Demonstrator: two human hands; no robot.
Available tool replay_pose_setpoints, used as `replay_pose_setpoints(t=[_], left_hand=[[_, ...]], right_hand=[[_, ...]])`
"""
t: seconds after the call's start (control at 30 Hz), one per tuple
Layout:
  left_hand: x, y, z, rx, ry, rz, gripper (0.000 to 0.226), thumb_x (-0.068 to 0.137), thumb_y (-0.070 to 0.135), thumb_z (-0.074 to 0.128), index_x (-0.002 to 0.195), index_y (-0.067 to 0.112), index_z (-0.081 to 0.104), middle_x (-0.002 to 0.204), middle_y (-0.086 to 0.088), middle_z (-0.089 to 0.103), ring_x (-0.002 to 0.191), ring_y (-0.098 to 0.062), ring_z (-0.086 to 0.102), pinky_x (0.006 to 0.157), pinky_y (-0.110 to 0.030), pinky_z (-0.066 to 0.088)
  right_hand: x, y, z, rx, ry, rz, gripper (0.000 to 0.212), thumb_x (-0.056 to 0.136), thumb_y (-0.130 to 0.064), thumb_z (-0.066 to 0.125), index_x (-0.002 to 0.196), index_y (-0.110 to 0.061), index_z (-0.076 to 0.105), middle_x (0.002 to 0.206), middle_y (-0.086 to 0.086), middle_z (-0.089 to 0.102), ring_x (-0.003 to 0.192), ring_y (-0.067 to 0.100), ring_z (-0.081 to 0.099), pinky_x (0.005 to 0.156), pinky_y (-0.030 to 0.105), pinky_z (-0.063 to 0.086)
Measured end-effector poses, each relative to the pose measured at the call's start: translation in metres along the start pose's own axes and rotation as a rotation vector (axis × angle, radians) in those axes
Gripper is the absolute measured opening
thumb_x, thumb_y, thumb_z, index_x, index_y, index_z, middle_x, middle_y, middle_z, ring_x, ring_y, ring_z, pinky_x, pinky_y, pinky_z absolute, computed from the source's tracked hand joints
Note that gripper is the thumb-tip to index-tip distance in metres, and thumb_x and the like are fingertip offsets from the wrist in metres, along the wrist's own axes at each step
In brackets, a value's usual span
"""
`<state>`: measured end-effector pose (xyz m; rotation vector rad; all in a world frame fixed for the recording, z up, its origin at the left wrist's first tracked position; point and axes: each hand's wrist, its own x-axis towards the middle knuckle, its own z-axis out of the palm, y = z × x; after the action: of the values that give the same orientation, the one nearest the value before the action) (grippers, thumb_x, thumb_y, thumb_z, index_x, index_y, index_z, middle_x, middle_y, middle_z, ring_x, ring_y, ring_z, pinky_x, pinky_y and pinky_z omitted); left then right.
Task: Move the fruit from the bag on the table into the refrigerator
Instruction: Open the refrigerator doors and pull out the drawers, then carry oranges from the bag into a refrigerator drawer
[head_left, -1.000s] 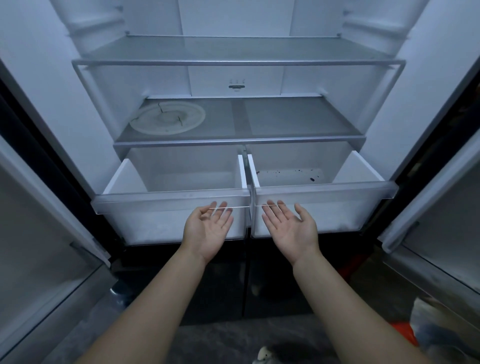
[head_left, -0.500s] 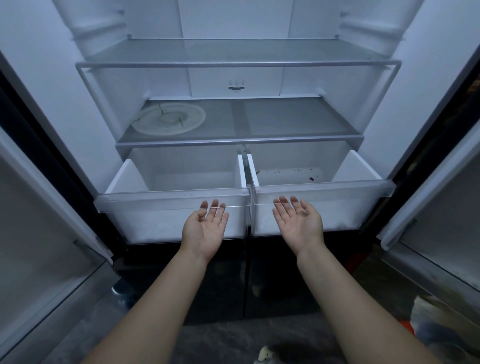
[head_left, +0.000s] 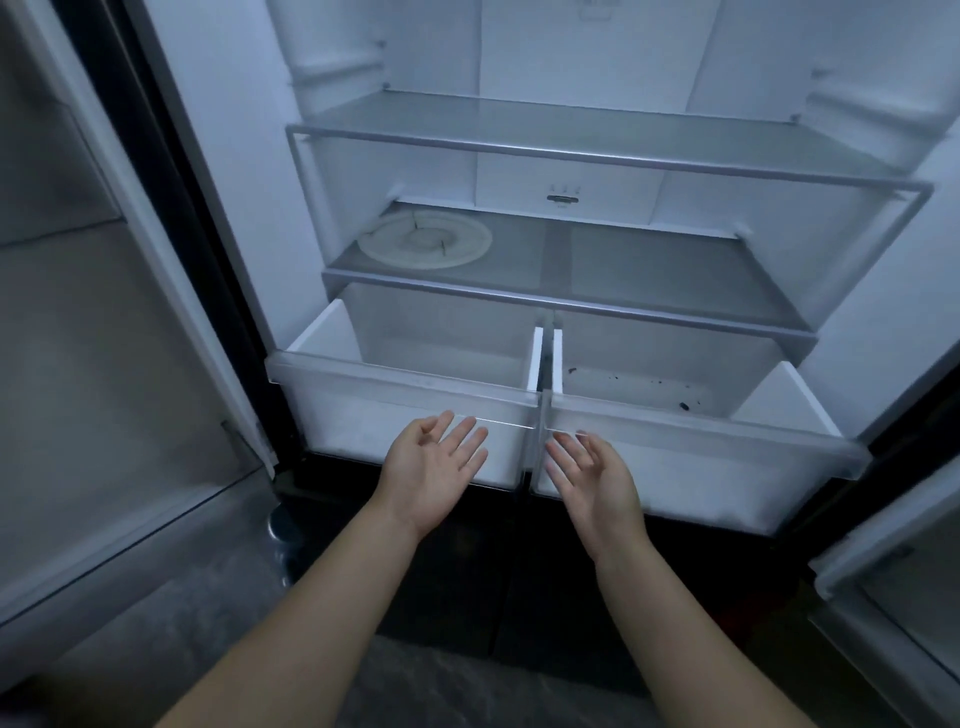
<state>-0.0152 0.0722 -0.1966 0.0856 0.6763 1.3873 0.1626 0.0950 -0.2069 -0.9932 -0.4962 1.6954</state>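
The refrigerator (head_left: 249, 171) stands open in front of me, both doors swung wide. Its two clear crisper drawers are pulled out: the left drawer (head_left: 400, 387) is bare inside, the right drawer (head_left: 691, 423) has a few dark specks on its floor. My left hand (head_left: 434, 475) is palm up with relaxed fingers just in front of the left drawer's front. My right hand (head_left: 597, 483) is palm up before the right drawer's front. Neither hand holds anything. No fruit, bag or table is in view.
A round white plate (head_left: 426, 241) lies at the left of the lower glass shelf (head_left: 649, 270). The upper glass shelf (head_left: 597, 135) is bare. The left door (head_left: 78, 338) and right door (head_left: 893, 561) flank me. A dark lower compartment front sits below the drawers.
My view has swung left and tilted, so the fridge now sits right of centre. My hands have drawn closer together and dropped slightly below the drawer fronts.
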Motion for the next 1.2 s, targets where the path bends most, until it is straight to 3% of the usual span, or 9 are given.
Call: replay_pose_setpoints(t=[0.1, 0.27, 0.33, 0.4, 0.5, 0.67, 0.9, 1.07, 1.2], left_hand=[[-0.005, -0.010, 0.009, 0.348, 0.073, 0.209, 0.043, 0.098, 0.020, 0.036, 0.141, 0.017, 0.037, 0.142, -0.004, 0.046, 0.126, -0.020, 0.047, 0.105, -0.037, 0.035], [0.006, -0.027, 0.016, 1.900, 0.141, 0.763, 0.062, 0.094, 0.017, 0.042, 0.150, 0.023, 0.017, 0.157, 0.008, 0.013, 0.144, -0.010, 0.007, 0.117, -0.029, 0.010], [0.014, -0.037, 0.021, 2.193, 0.118, 0.723, 0.068, 0.093, 0.020, 0.041, 0.151, 0.022, 0.005, 0.159, 0.006, -0.001, 0.145, -0.013, -0.005, 0.117, -0.033, 0.006], [0.020, -0.047, 0.022, 2.331, 0.160, 0.626, 0.072, 0.092, 0.021, 0.041, 0.151, 0.019, -0.001, 0.159, 0.002, -0.009, 0.145, -0.017, -0.011, 0.118, -0.037, 0.006], [0.022, -0.054, 0.022, 2.408, 0.248, 0.574, 0.077, 0.089, 0.017, 0.042, 0.151, 0.019, -0.003, 0.159, 0.001, -0.012, 0.145, -0.019, -0.013, 0.118, -0.041, 0.008], [0.004, -0.049, 0.022, 2.412, 0.287, 0.515, 0.075, 0.089, 0.021, 0.043, 0.151, 0.018, 0.000, 0.159, -0.001, -0.006, 0.146, -0.021, -0.008, 0.117, -0.040, 0.007], [-0.102, 0.007, -0.044, 2.226, 0.651, 0.508, 0.073, 0.095, 0.043, 0.039, 0.150, 0.023, -0.003, 0.159, 0.003, -0.006, 0.145, -0.015, -0.010, 0.116, -0.039, -0.001], [-0.236, 0.058, -0.107, 2.054, 1.070, 0.454, 0.068, 0.094, 0.047, 0.036, 0.151, 0.023, 0.006, 0.159, 0.003, 0.002, 0.146, -0.015, -0.003, 0.117, -0.039, 0.004], [-0.357, 0.077, -0.161, 1.892, 1.348, 0.388, 0.071, 0.094, 0.048, 0.038, 0.151, 0.026, 0.001, 0.159, 0.004, -0.001, 0.146, -0.017, -0.002, 0.117, -0.041, 0.006]], right_hand=[[-0.014, -0.017, 0.001, -0.423, -0.087, -0.045, 0.021, 0.097, -0.015, 0.045, 0.111, -0.010, 0.060, 0.116, 0.006, 0.064, 0.105, 0.016, 0.062, 0.101, 0.036, 0.044], [-0.019, -0.058, -0.026, -1.239, -0.094, -0.790, 0.046, 0.095, -0.019, 0.047, 0.140, -0.024, 0.039, 0.141, -0.012, 0.039, 0.134, 0.005, 0.031, 0.110, 0.026, 0.024], [-0.005, -0.064, -0.045, -1.586, -0.126, -0.884, 0.059, 0.095, -0.026, 0.046, 0.148, -0.020, 0.021, 0.155, -0.005, 0.020, 0.145, 0.014, 0.009, 0.116, 0.031, 0.010], [0.005, -0.060, -0.061, -1.812, -0.159, -0.797, 0.069, 0.094, -0.030, 0.048, 0.150, -0.015, 0.012, 0.159, 0.003, 0.007, 0.146, 0.022, -0.001, 0.117, 0.035, 0.003], [0.008, -0.049, -0.073, -2.019, -0.190, -0.820, 0.084, 0.078, -0.024, 0.067, 0.147, -0.005, 0.023, 0.155, 0.014, 0.019, 0.144, 0.033, 0.015, 0.114, 0.041, 0.011], [-0.001, -0.044, -0.044, -1.985, -0.174, -0.734, 0.074, 0.092, -0.033, 0.047, 0.149, -0.005, 0.008, 0.158, 0.016, 0.002, 0.145, 0.032, -0.003, 0.117, 0.040, 0.001], [-0.059, 0.017, 0.063, -1.859, -0.660, -0.890, 0.061, 0.094, -0.034, 0.045, 0.145, -0.007, 0.026, 0.155, 0.014, 0.019, 0.144, 0.031, 0.010, 0.117, 0.041, 0.012], [-0.123, 0.101, 0.152, -1.654, -1.022, -1.087, 0.057, 0.085, -0.029, 0.055, 0.133, 0.000, 0.047, 0.137, 0.020, 0.048, 0.130, 0.039, 0.041, 0.110, 0.045, 0.032], [-0.200, 0.175, 0.212, -1.522, -1.287, -1.092, 0.062, 0.090, -0.032, 0.052, 0.143, -0.004, 0.034, 0.148, 0.016, 0.035, 0.139, 0.032, 0.028, 0.114, 0.038, 0.020]])
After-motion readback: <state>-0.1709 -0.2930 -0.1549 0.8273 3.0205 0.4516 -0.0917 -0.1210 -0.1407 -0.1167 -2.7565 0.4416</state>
